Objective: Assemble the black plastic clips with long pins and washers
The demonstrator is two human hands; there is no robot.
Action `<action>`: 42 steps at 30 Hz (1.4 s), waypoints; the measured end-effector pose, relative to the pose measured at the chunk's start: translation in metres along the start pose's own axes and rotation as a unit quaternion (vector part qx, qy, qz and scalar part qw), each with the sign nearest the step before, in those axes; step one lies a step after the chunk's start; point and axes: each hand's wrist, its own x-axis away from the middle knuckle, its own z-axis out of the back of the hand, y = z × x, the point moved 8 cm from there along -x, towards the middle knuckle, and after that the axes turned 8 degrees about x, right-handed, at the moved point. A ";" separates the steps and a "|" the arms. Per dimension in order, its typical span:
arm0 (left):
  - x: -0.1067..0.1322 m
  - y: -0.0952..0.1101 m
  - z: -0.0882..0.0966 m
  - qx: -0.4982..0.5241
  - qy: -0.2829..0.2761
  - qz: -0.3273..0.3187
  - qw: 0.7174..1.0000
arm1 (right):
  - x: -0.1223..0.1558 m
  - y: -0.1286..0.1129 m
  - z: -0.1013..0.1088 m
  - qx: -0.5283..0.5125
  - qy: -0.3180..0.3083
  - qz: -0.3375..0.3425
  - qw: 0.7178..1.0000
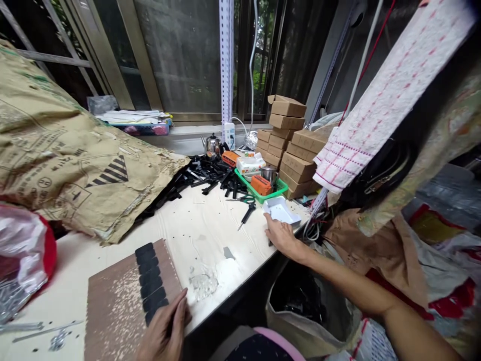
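My left hand (167, 326) is at the lower middle, over the right side of a brown board (112, 301). Its thumb and forefinger are pressed together; whatever may be between them is hidden. Along the board runs a row of overlapping black flat pieces (150, 271) with rounded ends, and pale flecks cover its surface to the left. Stretched out to the right, my right hand (281, 235) has its fingers closed on the near left edge of a shallow white tray (281, 209). Small dark specks show in the tray. A black-handled screwdriver (247, 215) and green-handled scissors (246, 199) lie left of it.
Many black parts (210, 175) lie heaped at the back beside a large paper sack (93, 175). A green basket (280, 190) holds an orange pack and a metal cup. Cardboard boxes (296, 165) stand behind. A towel (391, 90) hangs right; an open bag (300, 321) sits below the table edge.
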 end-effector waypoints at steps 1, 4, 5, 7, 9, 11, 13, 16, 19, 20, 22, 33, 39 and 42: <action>0.000 0.000 -0.001 -0.003 -0.003 -0.002 1.000 | -0.001 0.005 -0.003 -0.009 -0.004 -0.017 1.000; 0.000 0.002 0.000 -0.019 -0.002 -0.014 1.000 | -0.002 0.021 -0.007 -0.043 -0.017 -0.067 0.997; 0.000 0.004 0.000 -0.021 0.002 -0.019 1.000 | -0.002 0.024 -0.007 -0.050 -0.020 -0.078 0.995; 0.001 0.006 0.002 -0.022 0.010 -0.028 0.999 | 0.001 0.027 -0.004 -0.060 -0.022 -0.093 0.994; 0.001 0.007 0.002 -0.015 0.008 -0.030 0.999 | 0.009 0.029 0.002 -0.064 -0.013 -0.105 0.992; 0.002 0.006 0.002 0.000 0.003 -0.020 1.000 | 0.020 0.029 0.014 -0.068 0.022 -0.109 0.991; 0.003 0.004 0.002 0.015 0.011 0.003 1.000 | 0.031 0.027 0.031 -0.068 0.083 -0.108 0.988; 0.005 0.000 0.002 0.029 0.026 0.034 0.999 | 0.030 0.010 0.051 -0.038 0.152 -0.062 0.986; 0.006 -0.003 0.002 0.032 0.026 0.040 0.998 | 0.002 -0.028 0.045 0.011 0.111 0.063 0.992; 0.006 -0.003 0.002 0.029 0.025 0.033 0.999 | -0.008 -0.041 0.039 0.024 0.090 0.109 0.990; 0.005 -0.001 0.002 0.022 0.019 0.007 1.000 | -0.028 -0.062 0.028 0.040 0.067 0.179 0.981; 0.003 0.010 0.006 -0.001 0.019 -0.042 0.999 | 0.000 -0.055 0.073 -0.021 0.105 0.256 0.961; 0.006 -0.002 0.002 0.038 0.012 -0.012 0.999 | 0.096 0.075 0.008 -0.076 0.069 0.266 0.958; 0.009 -0.001 0.001 0.055 0.002 0.019 0.998 | 0.115 0.121 -0.034 -0.073 0.078 0.220 0.970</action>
